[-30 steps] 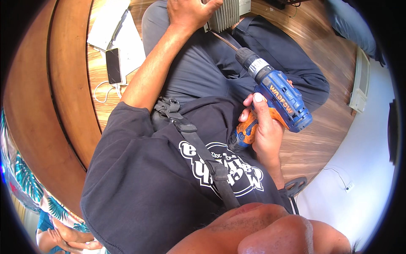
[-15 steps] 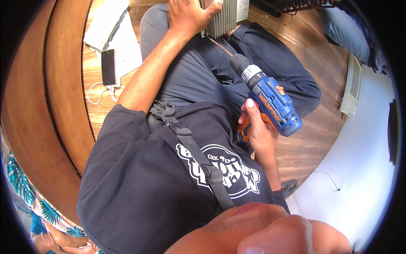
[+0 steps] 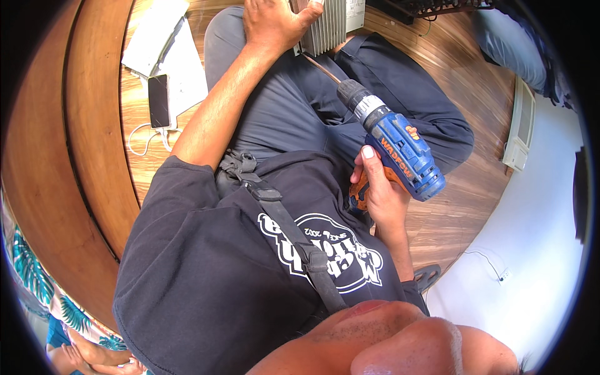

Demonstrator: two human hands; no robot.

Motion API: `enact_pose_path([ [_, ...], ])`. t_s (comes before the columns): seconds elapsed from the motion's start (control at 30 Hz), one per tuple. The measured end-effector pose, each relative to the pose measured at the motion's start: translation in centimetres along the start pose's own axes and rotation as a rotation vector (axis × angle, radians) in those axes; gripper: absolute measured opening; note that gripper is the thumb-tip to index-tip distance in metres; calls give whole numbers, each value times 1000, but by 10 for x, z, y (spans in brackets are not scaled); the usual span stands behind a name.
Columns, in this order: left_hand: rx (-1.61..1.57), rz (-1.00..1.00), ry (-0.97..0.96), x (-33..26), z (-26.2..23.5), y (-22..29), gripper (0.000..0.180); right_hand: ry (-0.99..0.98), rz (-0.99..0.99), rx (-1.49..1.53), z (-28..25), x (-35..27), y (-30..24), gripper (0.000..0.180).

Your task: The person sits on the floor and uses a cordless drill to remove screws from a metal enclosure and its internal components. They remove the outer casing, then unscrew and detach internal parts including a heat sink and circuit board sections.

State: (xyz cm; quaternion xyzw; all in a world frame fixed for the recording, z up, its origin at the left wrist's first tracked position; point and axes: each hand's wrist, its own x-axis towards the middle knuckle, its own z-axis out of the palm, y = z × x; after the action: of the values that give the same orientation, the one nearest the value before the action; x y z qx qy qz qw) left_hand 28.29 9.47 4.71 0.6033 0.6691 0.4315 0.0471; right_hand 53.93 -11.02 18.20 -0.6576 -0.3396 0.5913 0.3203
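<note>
At the top, my left hand is closed around the side of a grey finned metal heat sink, its thumb resting over the upper fins. The upper end of this block runs out of view. My right hand grips the orange-and-blue cordless drill by its handle, thumb up along the body. From the chuck a long thin driver bit points up and left, its tip at the lower left corner of the finned block. Whether the tip sits in a screw is too small to tell.
My crossed legs in dark trousers lie beneath the work. On the wooden floor at left are a phone with a white cable and some white papers. A wooden ledge borders the left. Another person's legs show at upper right.
The whole view has shifted very slightly, so everything sits a few pixels further left. My hands, the drill and the finned block keep their places relative to one another.
</note>
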Motion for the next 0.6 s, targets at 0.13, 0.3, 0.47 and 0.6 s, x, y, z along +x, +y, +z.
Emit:
enact_pose_path([
  [0.13, 0, -2, 2, 0, 0, -1, 77, 5, -3, 5, 0, 1, 1, 25],
  [0.3, 18, 2, -1, -1, 1, -1, 76, 9, -8, 0, 0, 2, 1, 25],
  [0.47, 17, -1, 9, -1, 2, -1, 76, -2, -12, 8, -2, 3, 2, 26],
  [0.6, 6, 1, 11, -2, 2, -2, 76, -22, 10, 22, -5, 6, 2, 27],
])
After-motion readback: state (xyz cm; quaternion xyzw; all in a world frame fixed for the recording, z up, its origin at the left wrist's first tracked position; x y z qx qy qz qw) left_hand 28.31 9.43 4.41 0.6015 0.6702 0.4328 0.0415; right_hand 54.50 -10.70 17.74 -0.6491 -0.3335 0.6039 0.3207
